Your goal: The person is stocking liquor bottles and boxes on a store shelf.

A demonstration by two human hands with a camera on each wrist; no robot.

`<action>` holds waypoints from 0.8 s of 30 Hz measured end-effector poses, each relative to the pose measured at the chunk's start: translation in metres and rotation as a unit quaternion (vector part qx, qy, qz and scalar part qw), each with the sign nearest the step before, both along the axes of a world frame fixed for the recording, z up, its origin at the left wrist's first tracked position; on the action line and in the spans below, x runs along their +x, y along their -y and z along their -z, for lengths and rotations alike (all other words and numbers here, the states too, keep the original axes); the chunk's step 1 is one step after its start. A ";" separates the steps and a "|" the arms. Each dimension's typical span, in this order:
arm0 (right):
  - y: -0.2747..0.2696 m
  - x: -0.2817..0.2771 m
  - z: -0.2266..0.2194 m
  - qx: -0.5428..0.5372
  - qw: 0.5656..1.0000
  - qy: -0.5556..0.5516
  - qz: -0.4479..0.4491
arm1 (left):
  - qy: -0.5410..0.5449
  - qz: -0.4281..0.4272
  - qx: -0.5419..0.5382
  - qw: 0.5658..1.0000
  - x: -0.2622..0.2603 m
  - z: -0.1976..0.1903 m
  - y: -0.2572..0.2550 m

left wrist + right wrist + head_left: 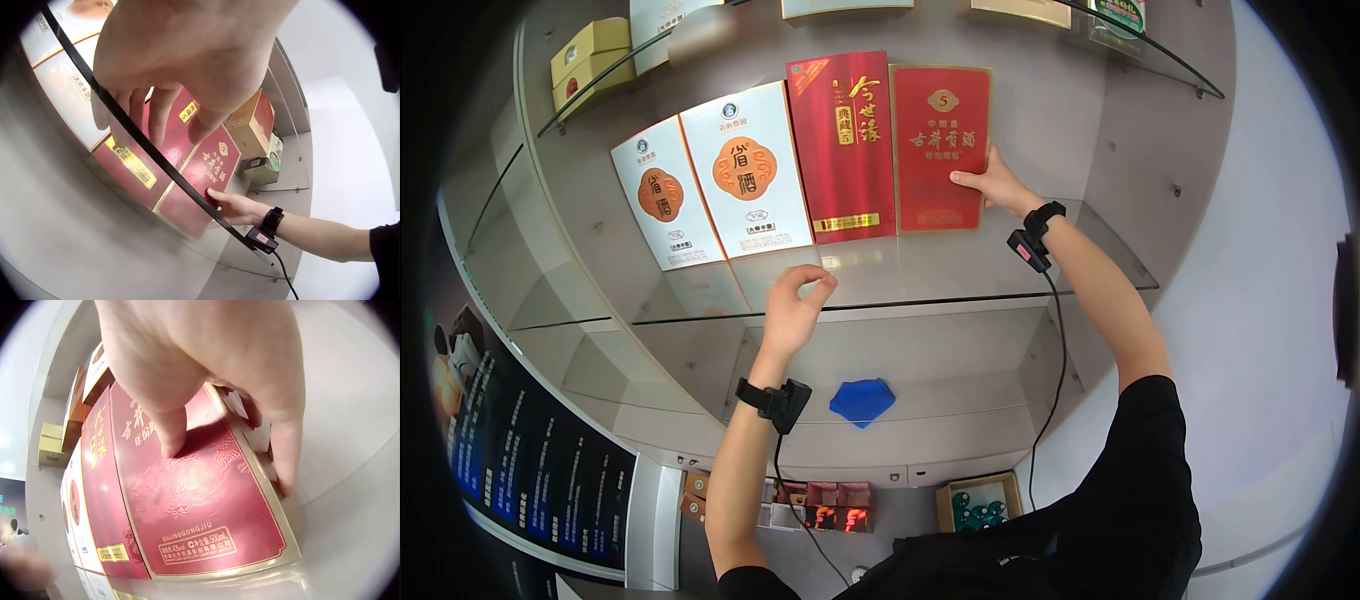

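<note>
A red box with a gold edge (pixel 941 190) stands at the right end of a row on the glass shelf. My right hand (pixel 1004 186) grips its right side, thumb on the front and fingers round the side edge, as the right wrist view shows (pixel 212 369). Touching it on the left is a brighter red box with gold writing (pixel 837 150). My left hand (pixel 793 312), fingers bent and holding nothing, is in front of the shelf edge, below the row. Two white boxes with orange emblems (pixel 745 170) lean to the left of the red ones.
The glass shelf's front edge (pixel 900 304) runs below the boxes, with another glass shelf above. Yellow boxes (pixel 590 62) stand upper left. A blue cloth-like item (pixel 862 402) lies on a lower shelf. Open cartons (pixel 945 505) stand on the floor.
</note>
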State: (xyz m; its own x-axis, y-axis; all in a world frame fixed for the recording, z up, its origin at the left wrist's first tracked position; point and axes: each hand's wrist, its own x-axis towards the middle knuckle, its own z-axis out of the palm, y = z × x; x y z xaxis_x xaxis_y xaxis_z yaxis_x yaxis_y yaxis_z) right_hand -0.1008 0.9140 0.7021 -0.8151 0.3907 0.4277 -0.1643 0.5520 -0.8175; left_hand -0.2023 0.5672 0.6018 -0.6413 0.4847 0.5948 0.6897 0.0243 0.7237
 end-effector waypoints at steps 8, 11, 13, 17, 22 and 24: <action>-0.002 -0.003 0.002 0.000 1.000 -0.004 0.001 | 0.001 -0.020 -0.003 1.000 0.002 0.000 -0.002; -0.005 -0.004 0.002 0.025 1.000 -0.007 -0.012 | 0.006 -0.016 0.005 1.000 -0.005 0.007 -0.003; -0.006 -0.003 -0.003 0.017 0.998 0.035 -0.043 | 0.002 -0.016 0.003 1.000 -0.006 0.007 -0.002; 0.013 0.016 -0.006 -0.054 0.991 0.093 0.081 | 0.042 0.042 0.056 0.997 -0.008 0.011 0.006; 0.036 0.065 -0.013 -0.109 0.992 0.017 0.065 | -0.030 0.011 0.101 0.994 0.025 0.027 0.034; 0.042 0.087 -0.006 -0.100 0.993 -0.011 0.054 | -0.046 -0.005 0.095 0.994 0.044 0.039 0.050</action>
State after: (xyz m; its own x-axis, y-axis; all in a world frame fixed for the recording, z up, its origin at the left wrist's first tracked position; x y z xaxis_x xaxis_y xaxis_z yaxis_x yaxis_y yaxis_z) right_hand -0.0133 0.8722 0.7080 -0.7550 0.5540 0.3508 -0.1330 0.3945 -0.9092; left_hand -0.1585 0.5176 0.5626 -0.5845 0.3526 0.7307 0.7530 -0.0998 0.6505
